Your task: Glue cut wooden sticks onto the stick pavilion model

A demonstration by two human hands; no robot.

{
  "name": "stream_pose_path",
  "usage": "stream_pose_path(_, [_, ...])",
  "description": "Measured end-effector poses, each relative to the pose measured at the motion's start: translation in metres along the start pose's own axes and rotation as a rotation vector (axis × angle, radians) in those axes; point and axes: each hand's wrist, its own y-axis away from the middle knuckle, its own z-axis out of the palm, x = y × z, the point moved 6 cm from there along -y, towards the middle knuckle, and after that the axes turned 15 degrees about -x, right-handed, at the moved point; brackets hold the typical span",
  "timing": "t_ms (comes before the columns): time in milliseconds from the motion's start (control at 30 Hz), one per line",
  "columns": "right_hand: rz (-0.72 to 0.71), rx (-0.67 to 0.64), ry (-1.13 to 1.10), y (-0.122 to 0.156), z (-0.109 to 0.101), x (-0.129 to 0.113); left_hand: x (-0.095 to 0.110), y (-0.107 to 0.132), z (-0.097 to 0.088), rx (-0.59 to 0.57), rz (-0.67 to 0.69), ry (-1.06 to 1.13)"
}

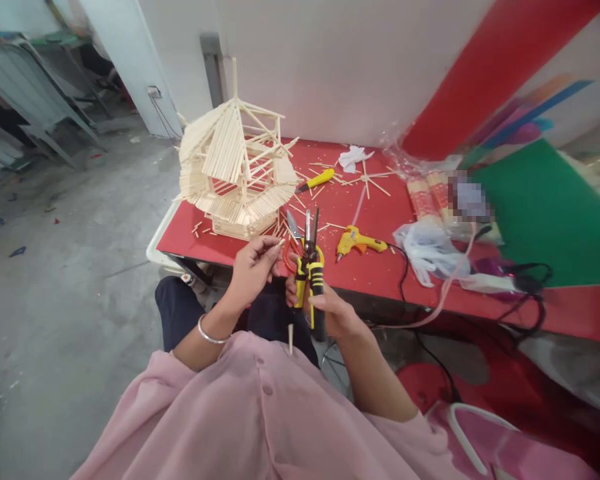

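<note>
My left hand (254, 268) is closed, thumb against fingers, on a short piece of wooden stick (281, 243) just over the table's front edge. In my right hand (338, 311) are pruning shears (309, 257) with yellow and black handles, their blades pointing away from me and slightly apart. Scissors (293, 225) with red-orange handles lie just behind the shears, partly hidden by them. Beyond my left hand stands a pavilion-like model (240, 180) of pale sticks, its roof partly covered. A loose pale stick (291, 339) shows in front of my shirt.
On the red table (375, 213) lie a yellow glue gun (357, 241), a yellow utility knife (316, 180), loose sticks, a star of joined sticks (366, 177) and a plastic bag (430, 250). Packs of sticks (423, 200) and a green board (545, 213) are at the right; cables hang over the front edge.
</note>
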Motion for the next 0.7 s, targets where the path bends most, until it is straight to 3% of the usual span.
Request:
stream_pose_path(200, [0.023, -0.102, -0.201, -0.003, 0.010, -0.003, 0.006, 0.012, -0.010, 0.021, 0.048, -0.098])
stream_pose_path(267, [0.027, -0.163, -0.284, 0.002, 0.013, -0.001, -0.007, 0.017, -0.015, 0.003, 0.056, -0.169])
stream_pose_path(333, [0.021, -0.211, -0.310, 0.011, 0.012, 0.005, -0.035, 0.025, -0.020, -0.056, 0.026, -0.326])
stream_pose_path(433, [-0.026, -0.248, -0.286, 0.028, 0.004, 0.011, -0.100, 0.042, -0.012, -0.317, -0.090, -0.829])
stream_pose_path(533, [-0.126, -0.224, -0.268, 0.040, -0.005, 0.002, -0.155, 0.054, 0.004, -0.532, -0.081, -0.948])
stream_pose_path(600, [-0.172, -0.169, -0.252, 0.043, -0.010, -0.006, -0.176, 0.058, 0.024, -0.783, 0.040, -1.229])
stream_pose_path(700, [-0.176, -0.099, -0.238, 0.044, -0.011, -0.012, -0.184, 0.059, 0.041, -0.966, 0.172, -1.370])
